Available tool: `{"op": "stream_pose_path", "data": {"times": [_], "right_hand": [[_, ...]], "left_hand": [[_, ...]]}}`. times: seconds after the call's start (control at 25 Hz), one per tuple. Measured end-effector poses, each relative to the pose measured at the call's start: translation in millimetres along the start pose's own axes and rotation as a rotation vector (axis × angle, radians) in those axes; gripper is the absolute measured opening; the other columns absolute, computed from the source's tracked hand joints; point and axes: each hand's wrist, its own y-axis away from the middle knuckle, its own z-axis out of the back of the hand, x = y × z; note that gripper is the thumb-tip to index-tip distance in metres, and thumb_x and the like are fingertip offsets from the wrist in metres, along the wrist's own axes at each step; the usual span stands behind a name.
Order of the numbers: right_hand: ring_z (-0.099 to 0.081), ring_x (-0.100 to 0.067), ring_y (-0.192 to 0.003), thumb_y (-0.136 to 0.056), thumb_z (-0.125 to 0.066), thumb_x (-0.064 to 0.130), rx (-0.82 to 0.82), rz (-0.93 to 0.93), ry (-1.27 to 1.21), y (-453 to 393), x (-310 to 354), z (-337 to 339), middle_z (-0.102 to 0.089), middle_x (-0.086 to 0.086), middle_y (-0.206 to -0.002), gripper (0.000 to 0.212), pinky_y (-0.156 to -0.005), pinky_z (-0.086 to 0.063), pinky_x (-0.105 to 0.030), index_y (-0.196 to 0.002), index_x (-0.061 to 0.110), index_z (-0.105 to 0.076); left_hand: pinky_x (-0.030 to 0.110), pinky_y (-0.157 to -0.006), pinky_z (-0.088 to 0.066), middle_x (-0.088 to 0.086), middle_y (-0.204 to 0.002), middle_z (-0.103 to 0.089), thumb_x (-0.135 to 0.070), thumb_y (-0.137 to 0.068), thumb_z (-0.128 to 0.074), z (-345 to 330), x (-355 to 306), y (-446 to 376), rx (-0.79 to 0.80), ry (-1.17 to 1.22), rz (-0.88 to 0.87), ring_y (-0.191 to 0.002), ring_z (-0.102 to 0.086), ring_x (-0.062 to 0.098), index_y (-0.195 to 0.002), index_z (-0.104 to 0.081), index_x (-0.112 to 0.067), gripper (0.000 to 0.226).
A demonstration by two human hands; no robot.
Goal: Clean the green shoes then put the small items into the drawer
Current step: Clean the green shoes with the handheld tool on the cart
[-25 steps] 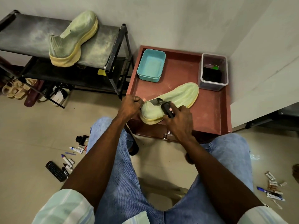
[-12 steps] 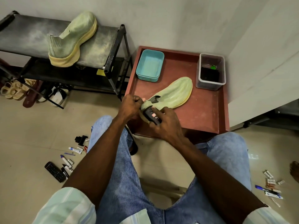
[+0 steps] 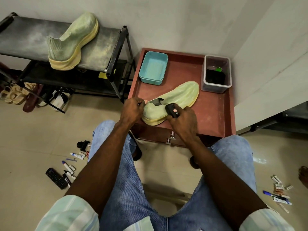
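One green shoe (image 3: 180,95) with a yellow sole lies on the red-brown cabinet top (image 3: 215,110), toe pointing to the far right. My left hand (image 3: 132,110) pinches its heel collar. My right hand (image 3: 182,120) grips a small black brush (image 3: 172,110) pressed against the shoe's near side. The second green shoe (image 3: 73,42) stands on the dusty top shelf of the black rack (image 3: 25,40). Small items, pens, tubes and a remote (image 3: 55,178), lie on the floor at my left, and more small items (image 3: 279,193) at my right. The drawer front with its metal handle (image 3: 170,139) is below the cabinet edge, closed.
A teal tray (image 3: 154,68) and a clear tub (image 3: 216,74) holding a dark thing stand at the back of the cabinet top. Sandals and shoes (image 3: 21,97) lie under the rack. My knees in jeans flank the cabinet. Walls close in behind and to the right.
My right hand has moved the brush along the shoe's side, first toward the heel, then back toward the middle. The shoe shifted slightly. My left hand stays on the heel.
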Motion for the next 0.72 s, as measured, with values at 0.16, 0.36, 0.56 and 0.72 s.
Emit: {"op": "stream_pose_path", "data": {"times": [0.16,0.36,0.56,0.72], "right_hand": [[-0.053,-0.033,-0.095,-0.077,-0.067,0.041,0.093,0.209,0.005,16.7,21.6,-16.1,-0.058,-0.016,-0.098,0.061,-0.081,-0.046,-0.038,-0.134,0.022,-0.058],[-0.055,-0.035,-0.095,-0.078,-0.064,0.042,-0.010,-0.028,-0.005,-0.5,1.3,-3.1,-0.060,-0.017,-0.098,0.059,-0.080,-0.047,-0.039,-0.134,0.025,-0.057],[-0.054,-0.033,-0.098,-0.079,-0.066,0.040,0.146,0.204,-0.006,13.0,17.8,-13.3,-0.060,-0.017,-0.100,0.061,-0.082,-0.046,-0.038,-0.136,0.024,-0.055],[-0.055,-0.036,-0.095,-0.079,-0.063,0.042,-0.014,-0.050,0.015,-1.4,0.0,-3.0,-0.059,-0.019,-0.097,0.058,-0.079,-0.047,-0.039,-0.133,0.026,-0.056]], "left_hand": [[0.038,-0.066,-0.049,0.015,-0.081,-0.070,-0.029,-0.095,-0.058,2.5,5.4,-1.2,-0.052,-0.050,0.011,-0.074,-0.062,0.031,-0.088,-0.072,-0.003,0.030],[0.040,-0.065,-0.050,0.016,-0.078,-0.070,-0.032,-0.095,-0.058,-0.6,9.2,-0.8,-0.035,-0.012,0.022,-0.074,-0.063,0.032,-0.088,-0.072,-0.002,0.034],[0.008,-0.069,-0.046,-0.001,-0.092,-0.074,-0.025,-0.087,-0.071,4.3,7.3,2.8,0.058,0.225,0.123,-0.081,-0.067,0.005,-0.105,-0.075,-0.011,0.023],[0.016,-0.074,-0.046,0.001,-0.094,-0.075,-0.024,-0.086,-0.071,3.1,8.4,0.3,0.030,0.205,0.144,-0.087,-0.068,0.010,-0.106,-0.075,-0.011,0.024]]}}
